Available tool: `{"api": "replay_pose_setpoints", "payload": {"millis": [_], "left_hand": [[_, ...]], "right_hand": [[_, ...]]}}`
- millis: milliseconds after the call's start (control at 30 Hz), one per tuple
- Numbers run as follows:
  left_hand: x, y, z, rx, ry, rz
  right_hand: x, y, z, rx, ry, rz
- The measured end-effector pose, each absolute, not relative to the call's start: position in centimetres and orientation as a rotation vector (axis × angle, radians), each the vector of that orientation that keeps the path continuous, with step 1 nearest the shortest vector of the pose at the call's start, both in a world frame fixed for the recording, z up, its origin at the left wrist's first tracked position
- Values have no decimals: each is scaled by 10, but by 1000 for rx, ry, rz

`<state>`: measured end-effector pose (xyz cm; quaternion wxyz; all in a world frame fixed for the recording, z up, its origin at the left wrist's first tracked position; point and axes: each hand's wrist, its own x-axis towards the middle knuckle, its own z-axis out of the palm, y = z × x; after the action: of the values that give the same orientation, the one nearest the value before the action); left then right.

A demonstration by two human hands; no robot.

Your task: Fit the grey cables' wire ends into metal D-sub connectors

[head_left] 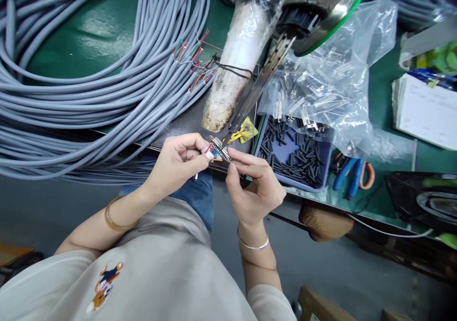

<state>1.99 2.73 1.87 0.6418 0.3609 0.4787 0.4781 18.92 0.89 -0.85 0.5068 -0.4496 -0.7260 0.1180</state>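
Note:
A metal multi-pin connector sits between my two hands, right under the thin dark tip of a soldering iron. My right hand is closed, pinching the connector's right end between thumb and fingers. On the other side, my left hand is pinched shut at thin coloured wires, a red one showing by the thumb and index finger, close to the connector's pins. Whether the iron's tip touches the pins, I cannot tell. Several blue and green wires show below the connector.
Bundles of grey cable with stripped coloured ends cover the left of the bench. A purple tray of short black tubes stands right, under a clear plastic bag of metal parts. Farther right lie blue-handled pliers and a paper stack.

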Motion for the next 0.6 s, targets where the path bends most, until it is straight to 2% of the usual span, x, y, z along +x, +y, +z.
{"api": "replay_pose_setpoints", "payload": {"millis": [333, 600], "left_hand": [[20, 33, 22, 860, 1098, 1106], [18, 34, 21, 829, 1040, 1063]], "right_hand": [[191, 16, -3, -1037, -1768, 293], [190, 14, -1, -1050, -1888, 36]]}}
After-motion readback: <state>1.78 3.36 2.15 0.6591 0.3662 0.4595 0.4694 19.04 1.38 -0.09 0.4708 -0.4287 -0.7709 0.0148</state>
